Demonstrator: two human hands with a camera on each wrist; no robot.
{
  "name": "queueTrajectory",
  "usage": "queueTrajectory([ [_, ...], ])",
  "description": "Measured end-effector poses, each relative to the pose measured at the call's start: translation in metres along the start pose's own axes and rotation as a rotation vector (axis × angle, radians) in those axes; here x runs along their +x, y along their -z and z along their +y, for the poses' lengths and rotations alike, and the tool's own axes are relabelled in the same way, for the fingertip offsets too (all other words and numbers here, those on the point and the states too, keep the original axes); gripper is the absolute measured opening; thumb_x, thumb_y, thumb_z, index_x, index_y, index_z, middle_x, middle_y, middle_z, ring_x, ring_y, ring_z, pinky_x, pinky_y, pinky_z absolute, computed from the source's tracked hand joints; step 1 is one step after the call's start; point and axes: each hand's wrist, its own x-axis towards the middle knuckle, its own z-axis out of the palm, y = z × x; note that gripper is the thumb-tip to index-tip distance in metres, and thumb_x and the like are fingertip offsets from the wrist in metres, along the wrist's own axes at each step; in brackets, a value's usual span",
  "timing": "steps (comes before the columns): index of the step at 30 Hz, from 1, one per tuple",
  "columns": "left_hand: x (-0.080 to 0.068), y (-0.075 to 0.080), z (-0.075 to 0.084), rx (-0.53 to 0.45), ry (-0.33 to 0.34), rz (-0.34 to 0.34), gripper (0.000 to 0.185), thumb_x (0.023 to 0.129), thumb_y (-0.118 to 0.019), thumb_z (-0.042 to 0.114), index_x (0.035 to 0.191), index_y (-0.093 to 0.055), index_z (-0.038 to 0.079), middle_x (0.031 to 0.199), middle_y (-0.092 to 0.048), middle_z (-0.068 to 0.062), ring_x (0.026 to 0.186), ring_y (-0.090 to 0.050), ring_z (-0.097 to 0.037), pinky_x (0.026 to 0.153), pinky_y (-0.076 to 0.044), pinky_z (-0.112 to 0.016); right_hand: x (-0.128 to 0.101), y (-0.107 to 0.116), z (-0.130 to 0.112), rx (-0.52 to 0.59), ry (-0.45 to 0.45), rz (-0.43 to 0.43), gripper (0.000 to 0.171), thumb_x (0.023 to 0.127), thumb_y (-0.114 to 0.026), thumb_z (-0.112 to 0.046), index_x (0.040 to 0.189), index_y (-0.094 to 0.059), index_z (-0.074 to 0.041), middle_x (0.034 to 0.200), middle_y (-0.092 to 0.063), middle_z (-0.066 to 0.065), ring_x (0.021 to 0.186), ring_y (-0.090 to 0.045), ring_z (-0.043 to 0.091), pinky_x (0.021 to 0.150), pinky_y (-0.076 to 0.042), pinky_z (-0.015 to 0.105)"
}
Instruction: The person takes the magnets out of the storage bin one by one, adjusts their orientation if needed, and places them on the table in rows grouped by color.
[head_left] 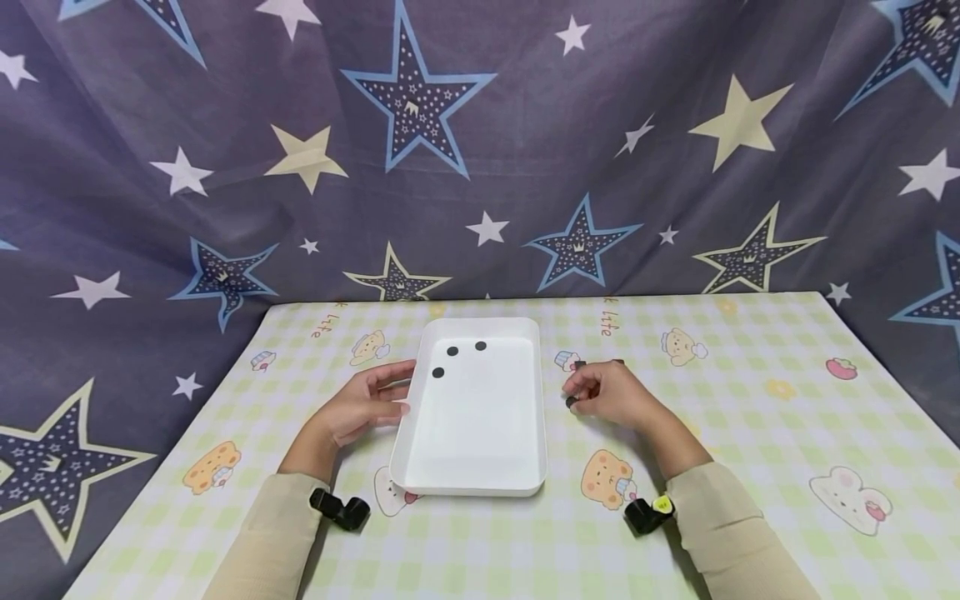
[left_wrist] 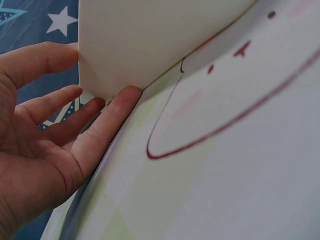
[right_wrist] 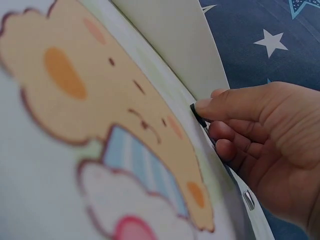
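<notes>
A shallow white rectangular tray (head_left: 480, 433) lies on the table, with three small black discs (head_left: 452, 351) near its far left corner. My left hand (head_left: 367, 404) rests against the tray's left side, fingers fairly straight; in the left wrist view the fingertips touch the tray's outer wall (left_wrist: 150, 40). To the right of the tray, my right hand (head_left: 611, 393) pinches a small black disc (head_left: 572, 402) between thumb and fingers, low over the tablecloth. The same disc (right_wrist: 198, 114) shows at the thumb tip in the right wrist view.
Small dark pieces (head_left: 618, 362) lie just beyond my right hand, partly hidden by it. A checked tablecloth (head_left: 720, 533) with cartoon prints covers the table. Behind its far edge hangs a dark star-patterned curtain (head_left: 525, 150). Each wrist wears a black camera (head_left: 339, 508).
</notes>
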Motion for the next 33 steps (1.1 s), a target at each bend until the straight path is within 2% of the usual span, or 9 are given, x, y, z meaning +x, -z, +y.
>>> queueTrajectory([
  [20,0.002,0.001,-0.003,-0.009,0.000,0.004,0.080,0.079,-0.069,-0.010,0.150,-0.031,-0.002,0.154,-0.030,-0.022,0.132,-0.043,-0.038,0.087,-0.054,-0.041,0.000,0.003,-0.010,0.085,0.055,0.056,0.025,0.080,-0.078,-0.002,0.104,-0.072,-0.001,0.079,-0.066,0.003,0.071,-0.059,0.020,0.063,-0.051,0.028],
  [33,0.002,0.003,-0.003,-0.007,-0.002,0.003,0.081,0.079,-0.069,-0.010,0.150,-0.031,-0.002,0.154,-0.031,-0.022,0.132,-0.043,-0.037,0.087,-0.054,-0.041,0.000,-0.001,-0.028,0.074,0.107,0.103,0.026,0.082,-0.077,-0.005,0.107,-0.072,0.000,0.092,-0.069,0.009,0.072,-0.058,0.019,0.064,-0.050,0.027],
])
